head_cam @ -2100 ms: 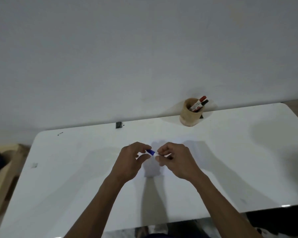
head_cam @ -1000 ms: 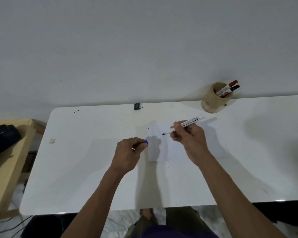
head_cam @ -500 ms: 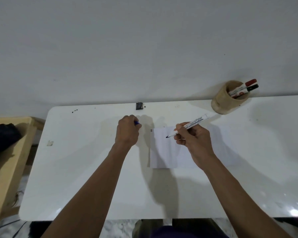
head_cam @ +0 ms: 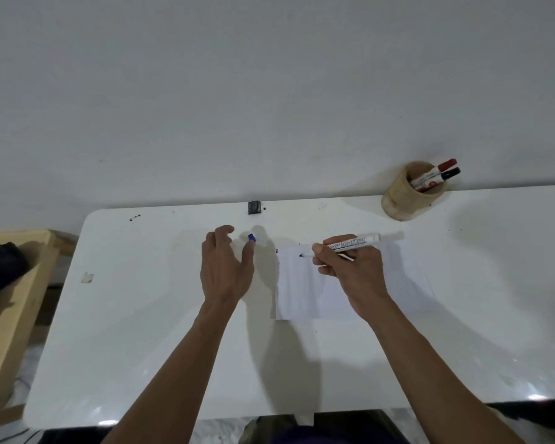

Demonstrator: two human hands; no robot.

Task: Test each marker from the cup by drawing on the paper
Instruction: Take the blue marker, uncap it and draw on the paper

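Note:
My right hand (head_cam: pixel 353 270) grips an uncapped white marker (head_cam: pixel 354 243), its dark tip touching the top left of the white paper (head_cam: pixel 305 290) lying mid-table. The marker's small blue cap (head_cam: pixel 252 237) stands on the table just left of the paper. My left hand (head_cam: pixel 225 264) hovers beside the cap with fingers spread, holding nothing. A tan round cup (head_cam: pixel 409 195) stands at the table's back right, with a red-capped marker (head_cam: pixel 436 169) and a black-capped marker (head_cam: pixel 442 177) leaning out of it.
The white table (head_cam: pixel 141 331) runs up to a grey wall. A small black object (head_cam: pixel 253 207) sits at the back edge. A wooden bench (head_cam: pixel 10 302) with a dark item stands to the left. A small tape scrap (head_cam: pixel 87 277) lies near the table's left side.
My left hand has let go of the blue cap, which now stands on the table, and opened its fingers. My right hand brought the marker tip down onto the paper.

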